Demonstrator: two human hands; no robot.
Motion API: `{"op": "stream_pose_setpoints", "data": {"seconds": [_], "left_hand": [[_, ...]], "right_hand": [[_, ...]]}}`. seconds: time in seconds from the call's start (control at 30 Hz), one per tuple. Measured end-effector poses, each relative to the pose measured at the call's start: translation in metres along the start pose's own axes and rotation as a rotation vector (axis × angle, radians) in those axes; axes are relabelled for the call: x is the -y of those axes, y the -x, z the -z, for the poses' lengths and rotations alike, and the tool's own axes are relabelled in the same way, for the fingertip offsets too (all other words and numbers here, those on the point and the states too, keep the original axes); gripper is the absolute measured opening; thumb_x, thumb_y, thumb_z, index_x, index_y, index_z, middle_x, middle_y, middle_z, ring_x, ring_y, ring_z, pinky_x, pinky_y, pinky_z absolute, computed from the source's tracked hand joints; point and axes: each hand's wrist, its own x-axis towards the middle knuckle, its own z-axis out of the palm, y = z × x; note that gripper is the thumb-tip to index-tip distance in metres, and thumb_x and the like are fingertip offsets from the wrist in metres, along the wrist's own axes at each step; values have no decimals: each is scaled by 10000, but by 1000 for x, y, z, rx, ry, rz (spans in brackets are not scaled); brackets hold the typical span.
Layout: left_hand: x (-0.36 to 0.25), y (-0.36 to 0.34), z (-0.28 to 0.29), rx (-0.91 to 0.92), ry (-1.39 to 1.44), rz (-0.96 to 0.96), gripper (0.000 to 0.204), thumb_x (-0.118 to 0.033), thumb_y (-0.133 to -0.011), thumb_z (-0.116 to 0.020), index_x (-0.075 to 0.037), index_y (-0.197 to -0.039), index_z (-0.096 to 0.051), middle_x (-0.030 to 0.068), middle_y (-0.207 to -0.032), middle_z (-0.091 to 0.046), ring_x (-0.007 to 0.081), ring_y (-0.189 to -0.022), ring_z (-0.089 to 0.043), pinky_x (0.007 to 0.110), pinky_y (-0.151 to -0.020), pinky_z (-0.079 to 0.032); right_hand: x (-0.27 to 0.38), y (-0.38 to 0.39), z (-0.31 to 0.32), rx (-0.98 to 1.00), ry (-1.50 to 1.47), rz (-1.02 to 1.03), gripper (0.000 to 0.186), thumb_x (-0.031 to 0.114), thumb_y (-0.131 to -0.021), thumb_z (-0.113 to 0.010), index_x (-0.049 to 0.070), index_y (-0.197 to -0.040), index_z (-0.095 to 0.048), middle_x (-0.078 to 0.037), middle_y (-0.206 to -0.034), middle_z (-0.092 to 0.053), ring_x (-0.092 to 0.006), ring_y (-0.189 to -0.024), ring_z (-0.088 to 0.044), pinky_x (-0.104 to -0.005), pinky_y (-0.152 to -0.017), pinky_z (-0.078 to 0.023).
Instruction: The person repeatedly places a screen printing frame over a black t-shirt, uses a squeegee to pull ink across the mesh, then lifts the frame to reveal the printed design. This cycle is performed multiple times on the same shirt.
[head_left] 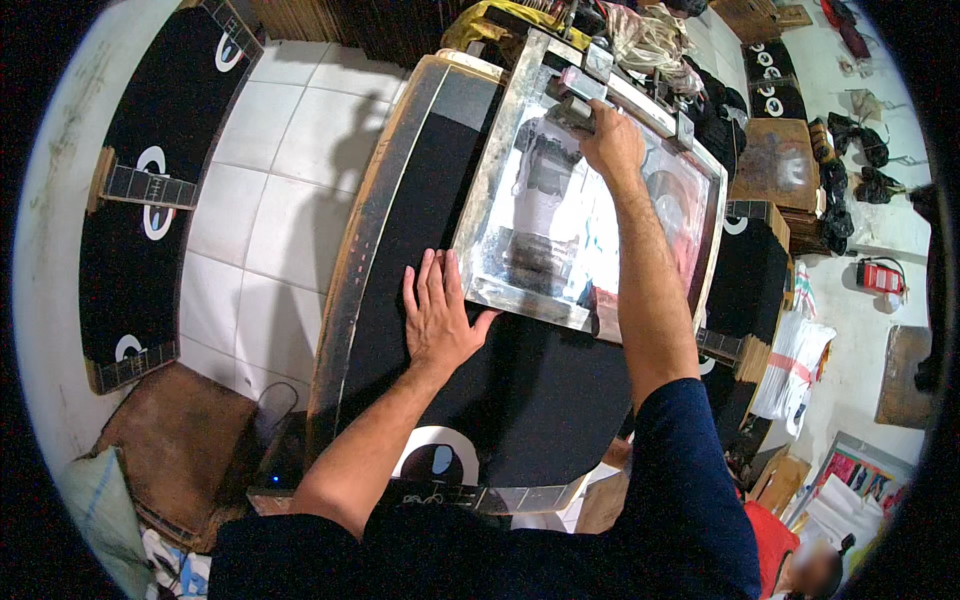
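Head view: gripping a dark grey block-like tool (pixel 572 113) with the right hand (pixel 613 145), with fingers curled round it, over the glossy mesh (pixel 540 220) of a screen frame (pixel 530 311), close to the far rim. Just beyond that tool, also inside the frame, visible as a lilac-topped block (pixel 577 80). Not grasping anything with the left hand (pixel 440 310): laid out with fingers extended just beside the near left corner of the frame, with the thumb at the near rim. Hard to tell whether pressing on the frame or only resting.

Under the frame and reaching out to its left and near side, spread as a black cloth (pixel 540 375) over a long board (pixel 333 270). Nearer than the frame on that cloth, printed as an eye motif (pixel 438 458), partly cut off by the forearm.

Beyond the frame, heaped as pale cloth (pixel 650 45), with yellow material (pixel 515 18) at its far left. Well left of the frame, past white floor tiles (pixel 228 210), standing as a black panel (pixel 125 250) with more eyes. Far right of the frame, mounted as a red fire extinguisher (pixel 880 278); nearer and to the right, partly visible as a person in red (pixel 768 540).
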Motion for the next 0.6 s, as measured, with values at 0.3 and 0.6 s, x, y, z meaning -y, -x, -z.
{"op": "stream_pose_setpoints", "data": {"seconds": [0.3,0.6], "left_hand": [[0,1,0,-56,72,15,1207,-509,-762,-848,56,-1599,-188,283,-1622,-296,398,-1553,-238,557,-1275,-151],[15,-10,-14,-217,390,-106,1154,-302,-690,-943,-67,-1609,-286,271,-1559,-431,419,-1438,-453,520,-1212,-348]], "right_hand": [[56,125,23,21,37,-11,235,46,-782,-753,114,-983,-653,-61,-929,-670,-300,-931,-649,-464,-788,-447],[49,141,30,-111,-81,155,311,45,-810,-740,126,-1103,-674,-67,-1074,-648,-284,-1041,-611,-441,-867,-429]]}}
